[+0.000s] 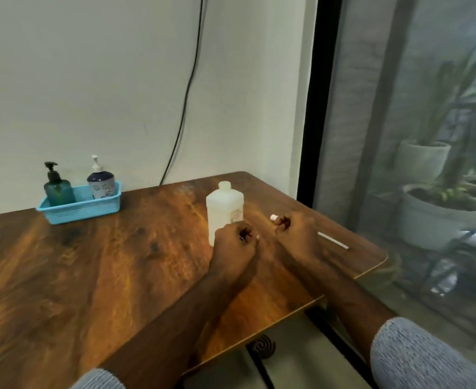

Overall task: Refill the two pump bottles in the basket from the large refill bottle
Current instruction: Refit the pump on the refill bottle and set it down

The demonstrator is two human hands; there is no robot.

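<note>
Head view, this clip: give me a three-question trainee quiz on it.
1. True or false: both pump bottles stand in the blue basket.
2. The large refill bottle is: A) capped B) open at the neck C) lying down.
3. What does the right hand pinch?

Key: 1 true: teal pump bottle and white-and-navy pump bottle both stand inside. 2 B. 3 a small white object, too small to identify.

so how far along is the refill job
Done: the large refill bottle stands on the table with its neck uncapped. In hand: the right hand pinches a small white piece, likely the cap; the left hand is curled beside the bottle's base. Left: both pump bottles, teal and blue-and-white, sit in the basket with pumps on, so unscrewing and pouring remain.
</note>
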